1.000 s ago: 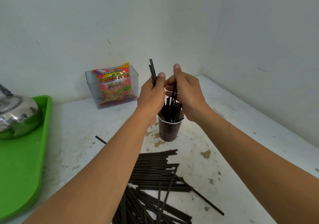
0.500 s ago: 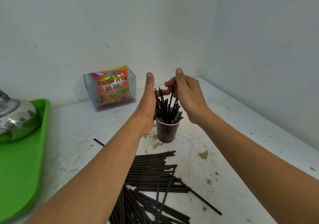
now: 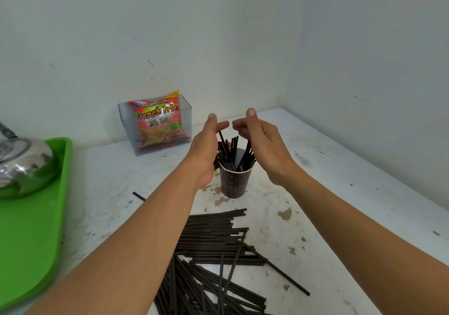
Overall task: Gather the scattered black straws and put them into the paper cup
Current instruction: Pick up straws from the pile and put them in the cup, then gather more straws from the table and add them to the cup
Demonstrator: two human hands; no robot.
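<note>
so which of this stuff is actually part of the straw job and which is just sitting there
In the job: paper cup, standing straws inside it, loose straws on the table, left hand and right hand at the cup.

Lying about: green tray, metal kettle on it, French Fries packet in a clear box.

We list: straws (image 3: 213,232) — matt black, smooth; paper cup (image 3: 233,184), dark, matt; kettle (image 3: 21,166), mirror-polished metal; tray (image 3: 31,217), glossy green plastic; box (image 3: 185,113), clear plastic; snack bag (image 3: 158,125), shiny film; table (image 3: 340,193) — chipped, stained white paint.

Loose straws (image 3: 213,237) before the cup (image 3: 234,181)
</note>
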